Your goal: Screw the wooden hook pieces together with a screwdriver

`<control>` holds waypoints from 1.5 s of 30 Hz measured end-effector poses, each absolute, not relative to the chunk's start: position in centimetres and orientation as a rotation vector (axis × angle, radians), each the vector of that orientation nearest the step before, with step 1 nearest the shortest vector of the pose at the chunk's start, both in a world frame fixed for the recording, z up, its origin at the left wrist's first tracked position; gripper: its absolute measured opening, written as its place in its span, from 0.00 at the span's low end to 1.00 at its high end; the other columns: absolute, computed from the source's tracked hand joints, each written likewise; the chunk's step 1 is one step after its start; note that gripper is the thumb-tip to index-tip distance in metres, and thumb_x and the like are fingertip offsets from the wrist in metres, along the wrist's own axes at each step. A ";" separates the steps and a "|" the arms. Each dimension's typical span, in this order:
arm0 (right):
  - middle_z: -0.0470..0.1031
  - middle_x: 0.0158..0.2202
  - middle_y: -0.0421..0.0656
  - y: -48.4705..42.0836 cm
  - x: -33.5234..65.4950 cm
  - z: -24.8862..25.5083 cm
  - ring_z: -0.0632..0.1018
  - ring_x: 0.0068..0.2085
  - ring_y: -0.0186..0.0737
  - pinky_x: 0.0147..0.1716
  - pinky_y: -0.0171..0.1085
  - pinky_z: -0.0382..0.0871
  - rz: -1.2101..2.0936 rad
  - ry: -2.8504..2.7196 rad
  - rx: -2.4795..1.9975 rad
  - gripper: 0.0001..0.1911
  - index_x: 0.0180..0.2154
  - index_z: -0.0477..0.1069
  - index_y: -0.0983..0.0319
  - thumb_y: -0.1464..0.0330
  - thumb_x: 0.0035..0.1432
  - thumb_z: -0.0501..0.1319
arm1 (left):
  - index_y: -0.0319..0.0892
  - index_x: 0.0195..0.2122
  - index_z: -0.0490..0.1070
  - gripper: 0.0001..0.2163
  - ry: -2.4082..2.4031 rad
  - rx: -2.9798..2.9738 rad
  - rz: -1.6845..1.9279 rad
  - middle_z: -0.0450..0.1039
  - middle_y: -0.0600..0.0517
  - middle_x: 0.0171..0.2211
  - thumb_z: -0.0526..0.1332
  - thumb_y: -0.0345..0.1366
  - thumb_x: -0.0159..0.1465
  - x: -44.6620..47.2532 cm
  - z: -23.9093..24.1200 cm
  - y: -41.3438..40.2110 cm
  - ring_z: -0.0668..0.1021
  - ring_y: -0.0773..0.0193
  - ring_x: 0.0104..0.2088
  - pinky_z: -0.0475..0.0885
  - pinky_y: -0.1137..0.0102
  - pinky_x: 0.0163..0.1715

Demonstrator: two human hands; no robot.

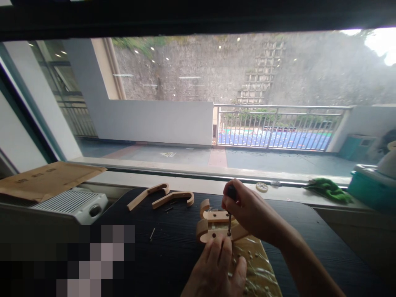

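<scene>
My right hand (238, 202) is closed around the black handle of a screwdriver (229, 222). The shaft points straight down, its tip at a dark hole in the nearer curved wooden hook (206, 238). Against that hook's near edge rest the fingertips of my left hand (216, 264), fingers stretched out and thumb apart. A second wooden hook (218, 216) lies just behind, with dark holes too. Under them is a yellowish-brown board (260, 268) wrapped in shiny clear plastic. Whether a screw sits under the tip is too small to tell.
Two loose wooden hooks (148, 194) (173, 199) lie on the black table (130, 255), near small dark screws (169, 209) and a light screw (152, 234). A tape roll (261, 187) and green cloth (329, 190) are on the sill. Brown cardboard (46, 177) is at left.
</scene>
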State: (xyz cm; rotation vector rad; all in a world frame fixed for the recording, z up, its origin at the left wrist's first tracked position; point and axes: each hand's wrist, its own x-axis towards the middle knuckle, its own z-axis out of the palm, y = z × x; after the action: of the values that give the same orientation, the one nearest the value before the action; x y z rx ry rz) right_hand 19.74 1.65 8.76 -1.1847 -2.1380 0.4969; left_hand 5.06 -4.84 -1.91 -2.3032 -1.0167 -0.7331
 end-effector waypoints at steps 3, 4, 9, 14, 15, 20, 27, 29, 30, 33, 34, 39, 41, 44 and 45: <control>0.71 0.28 0.38 1.6 19.7 8.7 0.68 0.27 0.33 0.25 0.33 0.57 0.516 -2.147 -1.184 0.01 0.34 0.61 0.59 0.69 0.59 0.52 | 0.38 0.45 0.70 0.09 -1.046 -2.344 -0.744 0.74 0.43 0.42 0.55 0.34 0.66 5.1 -1.9 -4.8 0.77 0.57 0.43 0.75 0.67 0.42; 0.71 0.27 0.38 1.7 19.9 8.7 0.68 0.27 0.33 0.24 0.33 0.57 0.527 -2.149 -1.193 0.01 0.34 0.61 0.59 0.69 0.58 0.52 | 0.38 0.45 0.70 0.09 -1.060 -2.354 -0.755 0.74 0.43 0.42 0.55 0.34 0.66 5.2 -2.0 -4.8 0.77 0.56 0.44 0.75 0.67 0.42; 0.71 0.28 0.38 1.7 20.7 8.9 0.68 0.27 0.33 0.24 0.33 0.57 0.563 -2.190 -1.226 0.02 0.33 0.62 0.59 0.70 0.57 0.52 | 0.32 0.45 0.69 0.11 -1.162 -2.337 -0.849 0.74 0.40 0.42 0.56 0.33 0.64 5.6 -2.4 -4.8 0.77 0.55 0.44 0.75 0.67 0.44; 0.71 0.26 0.37 0.7 20.6 9.6 0.66 0.25 0.32 0.23 0.33 0.55 0.491 -2.262 -1.207 0.01 0.33 0.61 0.59 0.69 0.58 0.53 | 0.38 0.40 0.71 0.07 -1.066 -2.347 -0.765 0.74 0.43 0.42 0.56 0.30 0.63 5.5 -2.1 -5.0 0.77 0.54 0.43 0.76 0.64 0.41; 0.71 0.26 0.36 0.5 20.6 9.7 0.65 0.25 0.32 0.23 0.33 0.55 0.495 -2.282 -1.196 0.01 0.33 0.62 0.59 0.69 0.59 0.53 | 0.39 0.40 0.71 0.07 -1.046 -2.340 -0.759 0.74 0.43 0.42 0.55 0.30 0.63 5.5 -1.9 -5.0 0.77 0.54 0.43 0.76 0.64 0.40; 0.71 0.26 0.36 0.5 21.2 9.5 0.66 0.25 0.32 0.23 0.32 0.57 0.553 -2.285 -1.160 0.03 0.34 0.64 0.58 0.67 0.60 0.54 | 0.38 0.40 0.70 0.06 -1.073 -2.316 -0.753 0.73 0.43 0.43 0.56 0.31 0.63 5.6 -1.9 -4.9 0.76 0.55 0.44 0.74 0.66 0.42; 0.73 0.27 0.38 1.9 21.6 8.5 0.70 0.27 0.33 0.23 0.33 0.59 0.563 -2.217 -1.158 0.05 0.34 0.64 0.58 0.64 0.60 0.55 | 0.40 0.40 0.68 0.06 -1.024 -2.230 -0.783 0.73 0.46 0.41 0.57 0.30 0.61 5.9 -2.2 -4.9 0.76 0.56 0.42 0.73 0.67 0.42; 0.73 0.27 0.37 2.2 21.3 8.3 0.70 0.26 0.33 0.24 0.33 0.59 0.544 -2.195 -1.175 0.06 0.33 0.64 0.59 0.64 0.60 0.55 | 0.40 0.39 0.68 0.06 -1.014 -2.227 -0.806 0.74 0.46 0.41 0.56 0.29 0.61 5.9 -2.1 -4.9 0.76 0.56 0.42 0.73 0.67 0.41; 0.72 0.26 0.38 2.2 21.1 8.3 0.70 0.26 0.33 0.24 0.33 0.60 0.543 -2.179 -1.183 0.06 0.33 0.64 0.59 0.63 0.60 0.55 | 0.41 0.39 0.68 0.06 -1.018 -2.222 -0.819 0.74 0.46 0.40 0.56 0.29 0.61 6.0 -2.0 -5.0 0.76 0.56 0.41 0.74 0.67 0.41; 0.72 0.27 0.39 2.3 20.8 8.2 0.71 0.27 0.34 0.25 0.33 0.60 0.557 -2.136 -1.193 0.07 0.34 0.64 0.60 0.63 0.61 0.54 | 0.40 0.39 0.68 0.06 -1.024 -2.213 -0.831 0.74 0.46 0.40 0.56 0.28 0.61 6.0 -1.9 -4.9 0.77 0.56 0.41 0.74 0.67 0.40; 0.72 0.27 0.39 2.2 20.9 8.2 0.71 0.27 0.34 0.25 0.33 0.61 0.561 -2.135 -1.193 0.07 0.36 0.65 0.59 0.62 0.61 0.55 | 0.40 0.39 0.68 0.07 -1.019 -2.207 -0.838 0.74 0.46 0.40 0.56 0.28 0.61 6.0 -1.9 -4.9 0.77 0.56 0.40 0.74 0.66 0.40; 0.72 0.29 0.38 1.8 21.8 8.6 0.72 0.29 0.34 0.27 0.33 0.63 0.625 -2.191 -1.164 0.12 0.45 0.65 0.56 0.63 0.59 0.57 | 0.39 0.40 0.68 0.07 -1.028 -2.244 -0.820 0.74 0.44 0.41 0.56 0.28 0.61 6.0 -1.9 -5.0 0.77 0.55 0.41 0.75 0.66 0.39; 0.73 0.30 0.38 1.8 22.1 8.7 0.72 0.30 0.34 0.28 0.33 0.63 0.646 -2.206 -1.148 0.10 0.43 0.66 0.56 0.63 0.59 0.57 | 0.38 0.40 0.68 0.06 -1.037 -2.257 -0.802 0.74 0.44 0.41 0.56 0.28 0.61 6.0 -1.8 -5.0 0.77 0.55 0.41 0.74 0.66 0.40; 0.73 0.29 0.38 2.0 22.3 8.8 0.71 0.29 0.33 0.27 0.33 0.63 0.597 -2.219 -1.165 0.07 0.36 0.68 0.58 0.61 0.58 0.58 | 0.39 0.39 0.68 0.06 -1.014 -2.239 -0.796 0.74 0.45 0.41 0.57 0.29 0.61 6.0 -1.7 -5.1 0.77 0.56 0.42 0.74 0.66 0.41; 0.72 0.27 0.37 2.1 22.2 8.8 0.71 0.28 0.33 0.26 0.32 0.62 0.566 -2.220 -1.185 0.08 0.34 0.68 0.58 0.61 0.58 0.58 | 0.39 0.39 0.68 0.06 -1.013 -2.237 -0.794 0.74 0.45 0.41 0.57 0.29 0.61 6.0 -1.7 -5.1 0.77 0.56 0.42 0.74 0.67 0.41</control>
State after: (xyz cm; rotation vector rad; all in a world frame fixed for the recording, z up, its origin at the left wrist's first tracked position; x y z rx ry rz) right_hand 22.23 2.08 8.80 -1.1854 -2.2196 0.5658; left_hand 6.01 -5.12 -1.73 -2.2366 -1.0130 -0.7935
